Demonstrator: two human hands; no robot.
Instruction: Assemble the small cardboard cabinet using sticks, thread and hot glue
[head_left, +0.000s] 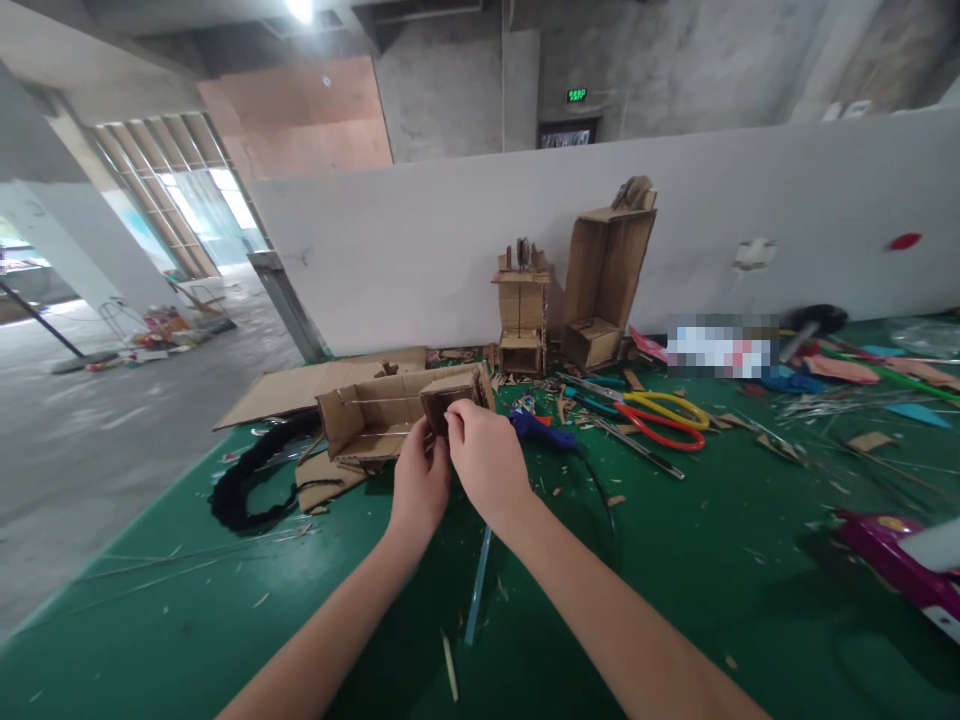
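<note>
A long open cardboard box model (386,410) lies on its side on the green table, with thin sticks along its length. At its right end is a small cardboard compartment (450,385). My left hand (421,470) is closed at the near edge of the model, by the compartment; its fingertips are partly hidden. Pinched fingers of my right hand (486,450) press against the compartment's front; whether they hold anything small is hidden. Just right of that hand lies a blue glue gun (544,430) with a dark cord. A translucent glue stick (478,585) lies below my hands.
Two upright cardboard models, a short one (521,310) and a taller one (609,270), stand against the white partition (420,240). Scissors (667,415) and a cutter knife (641,448) lie right. A black braided band (251,480) lies left; a purple device (892,560) sits far right.
</note>
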